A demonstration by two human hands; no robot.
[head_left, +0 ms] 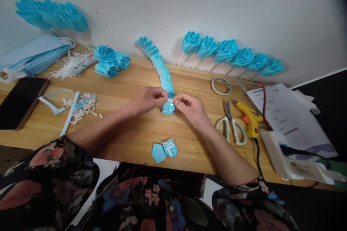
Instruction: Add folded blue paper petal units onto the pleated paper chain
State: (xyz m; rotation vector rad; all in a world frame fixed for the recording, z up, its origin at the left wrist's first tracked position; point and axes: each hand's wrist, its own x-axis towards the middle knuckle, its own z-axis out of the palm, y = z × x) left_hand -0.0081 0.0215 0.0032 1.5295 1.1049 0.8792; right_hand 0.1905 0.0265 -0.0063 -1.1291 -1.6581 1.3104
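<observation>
In the middle of the table, both my hands pinch a small blue folded piece [168, 108] by its top edge, where a narrow white strip shows. My left hand [151, 97] grips its left end and my right hand [189, 106] its right end, fingers closed. Just beyond them, a curved row of overlapping blue folded pieces [158, 63] runs back toward the wall. Closer to me lie two loose blue folded pieces, a plain pentagon [158, 152] and one bearing white strips [170, 148].
Blue flowers on sticks [226, 50] lean against the wall; more flowers [107, 61] lie left. Right are a tape roll [221, 86], scissors [230, 124], a yellow glue gun [251, 117] and a power strip [282, 155]. Left are a phone [23, 103], face masks [38, 56] and white scraps [85, 106].
</observation>
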